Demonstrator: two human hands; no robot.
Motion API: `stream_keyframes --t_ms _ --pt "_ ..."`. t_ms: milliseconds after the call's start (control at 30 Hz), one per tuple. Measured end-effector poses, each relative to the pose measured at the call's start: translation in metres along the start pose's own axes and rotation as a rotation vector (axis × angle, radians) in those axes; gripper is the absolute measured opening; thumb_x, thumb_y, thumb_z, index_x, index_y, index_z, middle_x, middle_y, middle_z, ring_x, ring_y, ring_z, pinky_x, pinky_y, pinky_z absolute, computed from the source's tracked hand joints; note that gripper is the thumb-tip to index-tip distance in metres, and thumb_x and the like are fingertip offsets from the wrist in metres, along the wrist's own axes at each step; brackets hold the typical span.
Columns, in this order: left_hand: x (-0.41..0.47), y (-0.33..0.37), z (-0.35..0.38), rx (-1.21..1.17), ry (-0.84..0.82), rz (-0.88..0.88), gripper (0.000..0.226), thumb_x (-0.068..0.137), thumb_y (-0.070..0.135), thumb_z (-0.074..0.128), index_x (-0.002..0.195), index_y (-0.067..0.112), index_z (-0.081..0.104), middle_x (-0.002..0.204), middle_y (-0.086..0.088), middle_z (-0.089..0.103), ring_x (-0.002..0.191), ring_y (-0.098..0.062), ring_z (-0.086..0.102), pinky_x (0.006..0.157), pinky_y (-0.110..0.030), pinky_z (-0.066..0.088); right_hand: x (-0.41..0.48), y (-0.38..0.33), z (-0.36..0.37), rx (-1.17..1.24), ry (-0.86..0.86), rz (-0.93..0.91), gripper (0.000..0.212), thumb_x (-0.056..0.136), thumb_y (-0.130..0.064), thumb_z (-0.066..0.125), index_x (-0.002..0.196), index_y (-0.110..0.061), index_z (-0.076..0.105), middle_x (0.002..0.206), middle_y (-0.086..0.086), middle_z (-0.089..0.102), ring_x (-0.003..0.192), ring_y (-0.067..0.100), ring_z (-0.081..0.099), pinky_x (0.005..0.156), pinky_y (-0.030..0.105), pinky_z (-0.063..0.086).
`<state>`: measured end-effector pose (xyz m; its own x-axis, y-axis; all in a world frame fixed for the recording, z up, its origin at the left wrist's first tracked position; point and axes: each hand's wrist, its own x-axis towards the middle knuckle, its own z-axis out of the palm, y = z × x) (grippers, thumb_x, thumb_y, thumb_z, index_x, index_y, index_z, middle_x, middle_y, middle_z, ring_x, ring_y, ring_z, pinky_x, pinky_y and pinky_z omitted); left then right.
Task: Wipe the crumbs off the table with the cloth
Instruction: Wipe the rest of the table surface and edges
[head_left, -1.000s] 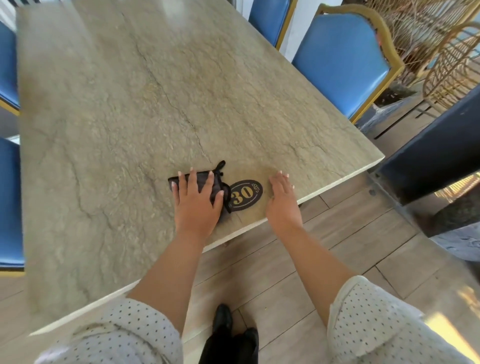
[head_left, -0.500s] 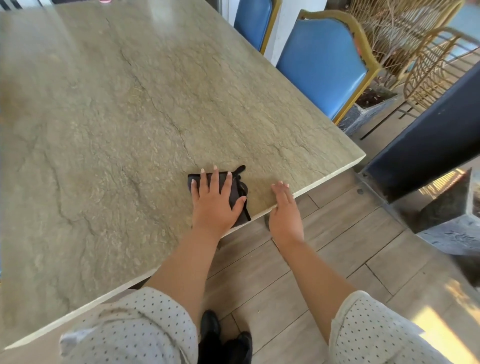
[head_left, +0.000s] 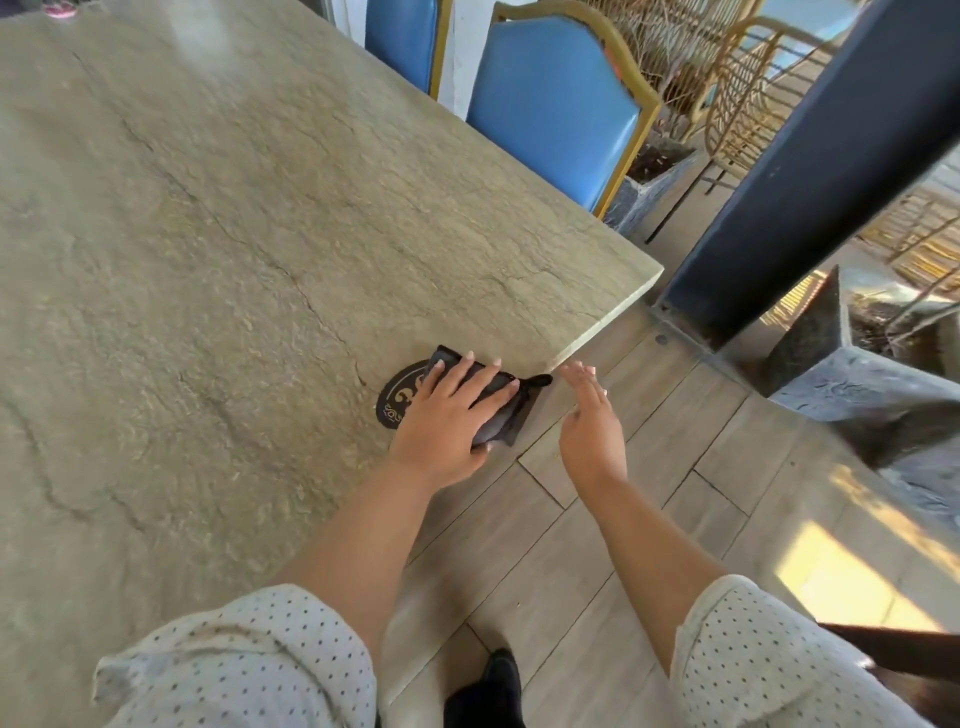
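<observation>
A folded black cloth (head_left: 506, 413) lies at the near edge of the stone-look table (head_left: 234, 234), partly hanging over that edge. My left hand (head_left: 447, 415) presses flat on the cloth with straight fingers. Just off the table edge, to the right of the cloth, my right hand (head_left: 589, 421) is held open over the floor, fingers relaxed and holding nothing. I cannot make out any crumbs on the surface.
A round black number sticker (head_left: 397, 397) on the table is half covered by my left hand. Blue chairs (head_left: 556, 104) stand along the far right side. A dark pillar (head_left: 810, 171) and a stone planter (head_left: 841, 374) stand on the right.
My left hand has slid the cloth right along the table edge, uncovering part of the sticker. My right hand has left the tabletop and now hovers beside the edge.
</observation>
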<state>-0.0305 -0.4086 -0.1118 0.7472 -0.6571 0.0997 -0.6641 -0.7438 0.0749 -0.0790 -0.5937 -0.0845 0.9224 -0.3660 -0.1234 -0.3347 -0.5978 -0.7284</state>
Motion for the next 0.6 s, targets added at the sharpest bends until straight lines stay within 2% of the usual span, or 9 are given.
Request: stream_keyframes --t_ms 67,133,267,333,400,433,467,533,600 --pt "-0.017 -0.003 0.0 -0.004 -0.006 0.092 0.062 0.083 0.028 0.062 0.141 0.034 0.042 0.159 0.004 0.02 0.147 -0.027 0.015 0.117 -0.049 0.02 -0.016 0.0 0.003 0.013 0.018 0.037 0.07 0.087 0.014 0.024 0.144 -0.024 0.038 0.156 -0.009 0.022 0.146 0.01 0.01 0.12 0.031 0.014" --pt "-0.034 -0.005 0.0 -0.031 0.001 0.167 0.054 0.082 0.018 0.064 0.133 0.031 0.053 0.159 0.005 0.021 0.147 -0.026 0.016 0.118 -0.046 0.019 -0.03 -0.003 0.006 0.029 0.032 0.065 0.07 0.086 0.013 0.025 0.143 -0.024 0.04 0.156 -0.008 0.023 0.146 0.009 0.014 0.119 0.034 0.02" --pt "-0.072 -0.013 -0.01 -0.251 -0.056 0.262 0.041 0.085 0.014 0.062 0.125 0.026 0.061 0.146 0.007 0.046 0.145 -0.018 0.024 0.118 -0.041 0.018 -0.065 -0.018 0.012 0.064 0.069 0.123 0.064 0.088 0.008 0.025 0.138 -0.027 0.045 0.156 -0.003 0.027 0.142 0.017 0.027 0.111 0.037 0.035" --pt "-0.089 -0.017 -0.02 -0.415 -0.103 0.235 0.033 0.087 0.013 0.061 0.119 0.02 0.065 0.128 0.003 0.062 0.134 -0.018 0.043 0.112 -0.038 0.031 -0.083 -0.029 0.016 0.076 0.075 0.129 0.062 0.088 0.006 0.026 0.134 -0.029 0.048 0.154 -0.001 0.03 0.132 0.022 0.043 0.096 0.036 0.048" --pt "-0.101 -0.018 -0.035 -0.638 -0.157 0.11 0.028 0.087 0.01 0.059 0.114 0.017 0.065 0.11 -0.004 0.067 0.112 -0.022 0.059 0.094 -0.035 0.046 -0.097 -0.04 0.022 0.084 0.08 0.123 0.06 0.087 0.005 0.027 0.129 -0.031 0.051 0.153 -0.001 0.033 0.122 0.02 0.051 0.084 0.033 0.051" --pt "-0.104 -0.02 -0.043 -0.7 -0.124 0.044 0.03 0.088 0.008 0.059 0.116 0.016 0.063 0.108 -0.004 0.067 0.104 -0.021 0.061 0.088 -0.034 0.048 -0.101 -0.045 0.025 0.09 0.081 0.11 0.059 0.087 0.004 0.028 0.127 -0.032 0.052 0.152 0.0 0.034 0.119 0.019 0.052 0.086 0.035 0.051" --pt "-0.105 -0.024 -0.05 -0.693 -0.018 -0.008 0.032 0.088 0.007 0.059 0.118 0.015 0.062 0.108 -0.004 0.067 0.101 -0.021 0.061 0.086 -0.034 0.049 -0.104 -0.05 0.03 0.096 0.08 0.092 0.059 0.087 0.004 0.028 0.125 -0.033 0.053 0.152 0.0 0.035 0.116 0.019 0.053 0.088 0.037 0.05" --pt "-0.103 -0.039 -0.057 -0.541 0.291 -0.097 0.03 0.088 0.009 0.058 0.118 0.011 0.062 0.11 -0.005 0.067 0.102 -0.023 0.06 0.09 -0.038 0.048 -0.107 -0.06 0.038 0.091 0.071 0.067 0.057 0.087 0.002 0.029 0.123 -0.034 0.054 0.152 0.0 0.036 0.115 0.022 0.054 0.09 0.042 0.05" --pt "-0.099 -0.057 -0.06 -0.397 0.473 -0.245 0.034 0.087 0.018 0.054 0.12 0.015 0.061 0.117 -0.005 0.064 0.108 -0.027 0.057 0.095 -0.045 0.043 -0.105 -0.067 0.046 0.07 0.06 0.039 0.054 0.089 0.0 0.03 0.123 -0.034 0.054 0.152 -0.001 0.036 0.122 0.028 0.052 0.092 0.045 0.05"
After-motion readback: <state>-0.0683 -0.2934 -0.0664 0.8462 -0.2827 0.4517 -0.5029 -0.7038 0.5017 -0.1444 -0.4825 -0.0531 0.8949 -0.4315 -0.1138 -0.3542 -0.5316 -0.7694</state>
